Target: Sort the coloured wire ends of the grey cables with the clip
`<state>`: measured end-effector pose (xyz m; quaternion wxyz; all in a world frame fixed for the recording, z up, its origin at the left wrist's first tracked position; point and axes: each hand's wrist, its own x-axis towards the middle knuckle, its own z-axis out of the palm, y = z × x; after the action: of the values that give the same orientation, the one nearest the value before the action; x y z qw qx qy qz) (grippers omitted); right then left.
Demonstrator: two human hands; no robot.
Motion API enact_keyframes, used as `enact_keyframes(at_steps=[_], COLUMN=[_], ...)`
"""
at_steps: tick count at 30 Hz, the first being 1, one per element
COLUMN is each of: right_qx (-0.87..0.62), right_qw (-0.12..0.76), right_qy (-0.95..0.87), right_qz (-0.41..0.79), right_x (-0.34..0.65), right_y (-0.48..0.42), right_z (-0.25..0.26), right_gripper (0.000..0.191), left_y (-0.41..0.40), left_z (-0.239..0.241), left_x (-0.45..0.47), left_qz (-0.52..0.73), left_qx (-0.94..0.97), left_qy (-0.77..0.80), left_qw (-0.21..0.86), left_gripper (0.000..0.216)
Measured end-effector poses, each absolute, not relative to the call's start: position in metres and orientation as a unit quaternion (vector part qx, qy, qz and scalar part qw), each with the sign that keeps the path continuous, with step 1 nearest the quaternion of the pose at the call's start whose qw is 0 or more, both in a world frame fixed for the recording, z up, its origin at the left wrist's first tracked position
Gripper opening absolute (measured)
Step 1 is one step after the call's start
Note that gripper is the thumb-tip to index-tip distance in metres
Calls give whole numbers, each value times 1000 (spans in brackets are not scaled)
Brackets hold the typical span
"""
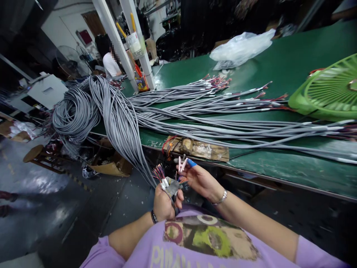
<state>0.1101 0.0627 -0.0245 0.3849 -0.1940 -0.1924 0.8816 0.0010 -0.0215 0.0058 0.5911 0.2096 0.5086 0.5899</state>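
Observation:
My left hand (164,204) is closed around the ends of a few grey cables (122,126), whose thin coloured wires (158,172) fan out above the fist. My right hand (199,180) sits just to the right, fingers curled, with a blue cap on one fingertip and a small pink clip (182,163) pinched at its fingertips. Both hands hover in front of my lilac shirt, below the front edge of the green table (279,67). The cables run up from my fist over the table edge.
Long grey cable bundles (223,111) lie across the table and coil at its left end (75,111). A worn wooden block (200,148) lies at the front edge. A green fan (329,89) and a plastic bag (241,46) rest further back. A seated person (110,61) is behind white posts.

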Motion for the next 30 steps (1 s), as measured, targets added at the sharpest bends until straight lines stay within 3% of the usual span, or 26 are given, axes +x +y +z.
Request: enact_keyframes(at_steps=[8, 18, 27, 30], right_qx=[-172, -209, -190, -205], right_qw=[368, 411, 386, 384], right_qy=[-173, -138, -161, -185], right_qz=[897, 877, 888, 881], right_x=[103, 96, 102, 105], right_y=[68, 67, 64, 65], right_z=[-23, -26, -23, -22], right_gripper=[24, 17, 30, 25], left_y=[-15, -12, -18, -21], left_z=[4, 0, -2, 0], left_x=[6, 8, 6, 6], left_qz=[600, 580, 594, 608], left_qx=[217, 203, 206, 217], left_qy=[501, 533, 516, 513], left_qw=[585, 581, 582, 566], left_gripper=[30, 31, 32, 33])
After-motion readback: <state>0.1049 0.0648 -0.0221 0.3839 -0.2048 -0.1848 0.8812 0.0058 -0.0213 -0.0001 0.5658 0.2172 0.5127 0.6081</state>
